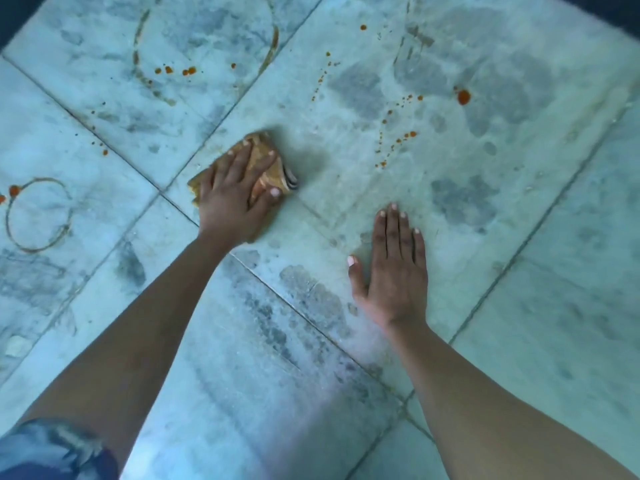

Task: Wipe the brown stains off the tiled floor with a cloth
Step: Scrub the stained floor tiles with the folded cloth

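- Head view is showing the left hand (235,199) lying spread, palm down, on the cloth (266,168), fingers fanned across its top rather than pinching it.
- The cloth is sitting bunched and folded on the floor (346,188), just beside a crossing of grout lines, with a striped edge peeking out on its far side from the wrist.
- The right hand (394,271) is resting flat on bare tile near the cloth, fingers together and thumb out, holding nothing; it is probably bracing the person's weight.
- Judging by its folds, the cloth is looking soft, light and limp, so it will likely slide and crumple unless pressed from above; a flat palm over its middle seems the best hold.
- Brown stains are showing all around the cloth: drops (398,133) beyond it, a blot (463,97) farther off, a ring (38,216) well apart on the wrist side, and a large arc (204,46) far past it.
- Much is seemingly left to wipe.
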